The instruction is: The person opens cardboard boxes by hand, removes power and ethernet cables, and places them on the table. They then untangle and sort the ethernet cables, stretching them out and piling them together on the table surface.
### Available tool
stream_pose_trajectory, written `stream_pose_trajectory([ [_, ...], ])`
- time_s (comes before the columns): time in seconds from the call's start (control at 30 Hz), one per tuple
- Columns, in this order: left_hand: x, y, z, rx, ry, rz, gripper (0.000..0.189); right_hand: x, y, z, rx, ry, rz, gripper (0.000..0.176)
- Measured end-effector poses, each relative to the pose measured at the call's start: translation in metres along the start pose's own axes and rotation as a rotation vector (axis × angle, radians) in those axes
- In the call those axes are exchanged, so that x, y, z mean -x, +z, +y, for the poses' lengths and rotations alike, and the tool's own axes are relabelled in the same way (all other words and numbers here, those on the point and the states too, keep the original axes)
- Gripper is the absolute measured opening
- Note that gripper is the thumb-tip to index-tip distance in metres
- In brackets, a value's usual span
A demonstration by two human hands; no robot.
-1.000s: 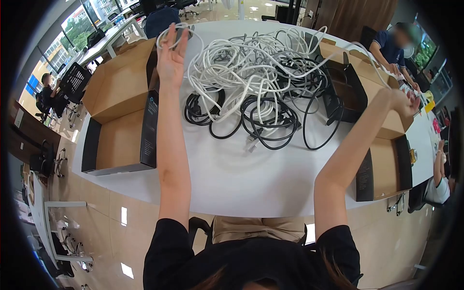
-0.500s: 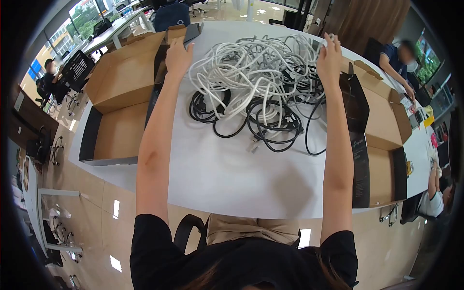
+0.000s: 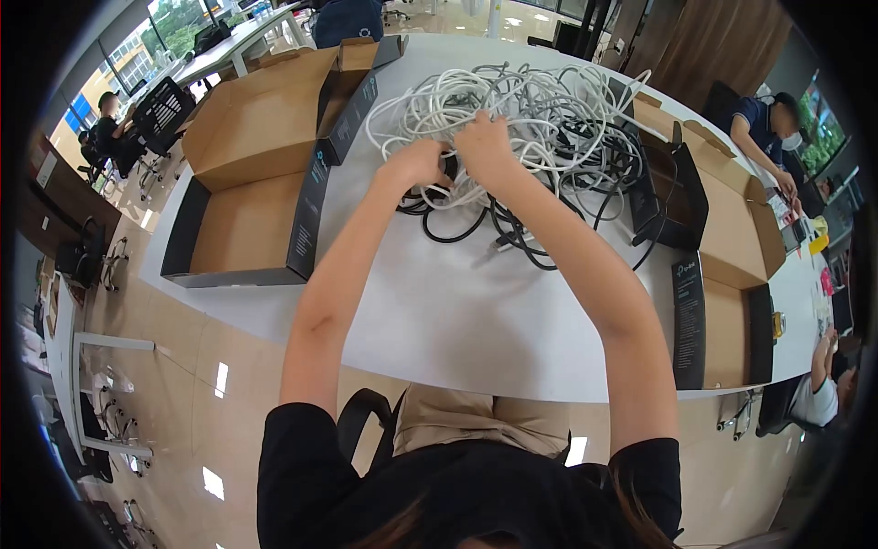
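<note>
A big tangle of white and grey cables (image 3: 572,91) lies in the middle of the white table. Looped black cables (image 3: 455,229) spread along its near edge. My left hand (image 3: 416,166) is at the left front of the tangle, its fingers curled at a coil of black cable (image 3: 450,168). Close beside it, my right hand (image 3: 487,151) reaches into the white strands with fingers bent round them. The fingertips of both hands are partly hidden by the cables and by the hands themselves.
An open cardboard box (image 3: 242,229) stands at the left of the table (image 3: 439,320), another open box (image 3: 727,320) at the right. A person (image 3: 768,128) sits beyond the right box. Another person's arm (image 3: 820,359) shows at the far right edge.
Both hands have come inward from the two sides of the pile to its front middle and now grip cables. The white and grey cables at the right have shifted onto the right box.
</note>
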State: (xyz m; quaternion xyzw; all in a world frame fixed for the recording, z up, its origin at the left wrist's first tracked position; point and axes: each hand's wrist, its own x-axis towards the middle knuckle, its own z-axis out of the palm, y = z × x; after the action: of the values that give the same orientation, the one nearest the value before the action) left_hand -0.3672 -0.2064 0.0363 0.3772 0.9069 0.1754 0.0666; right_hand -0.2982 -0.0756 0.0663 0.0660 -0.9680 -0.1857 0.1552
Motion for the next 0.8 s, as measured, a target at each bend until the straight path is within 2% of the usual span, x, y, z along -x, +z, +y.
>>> stream_pose_trajectory([
  [0.1,-0.006,0.015,-0.015,0.181,-0.024,0.061,0.077,-0.02,0.029,-0.002,0.192,-0.054,0.071,0.008],
  [0.2,-0.002,0.04,-0.032,0.676,0.033,0.283,0.078,-0.017,0.027,0.014,-0.064,-0.001,0.174,0.008],
  [0.33,0.008,0.024,-0.006,1.158,0.056,0.274,0.061,-0.01,0.01,0.039,-0.584,-0.037,0.367,0.014],
  [0.37,0.009,0.021,0.004,1.332,0.011,0.291,0.051,-0.01,0.002,0.047,-0.688,-0.044,0.245,0.017],
  [0.47,0.001,0.009,0.017,1.231,0.066,0.323,0.033,0.001,-0.018,0.063,-0.652,-0.009,0.333,0.019],
  [0.5,0.003,0.001,0.022,1.204,0.081,0.359,0.03,0.001,-0.019,0.072,-0.495,0.036,0.38,0.019],
  [0.57,0.013,-0.017,0.027,1.155,0.101,0.433,0.024,0.001,-0.026,0.096,-0.368,0.076,0.499,0.017],
  [0.6,0.016,-0.024,0.021,1.281,0.095,0.484,0.018,0.0,-0.029,0.109,-0.305,0.092,0.556,0.016],
  [0.7,0.04,-0.065,-0.01,1.598,0.13,0.515,0.018,-0.001,-0.031,0.151,-0.521,0.184,0.464,0.016],
  [0.77,0.051,-0.087,-0.034,1.612,0.078,0.57,0.021,-0.011,-0.016,0.18,-0.883,0.154,0.612,0.018],
  [0.8,0.048,-0.091,-0.061,1.708,0.117,0.458,0.021,-0.016,-0.012,0.187,-1.064,0.13,0.684,0.018],
])
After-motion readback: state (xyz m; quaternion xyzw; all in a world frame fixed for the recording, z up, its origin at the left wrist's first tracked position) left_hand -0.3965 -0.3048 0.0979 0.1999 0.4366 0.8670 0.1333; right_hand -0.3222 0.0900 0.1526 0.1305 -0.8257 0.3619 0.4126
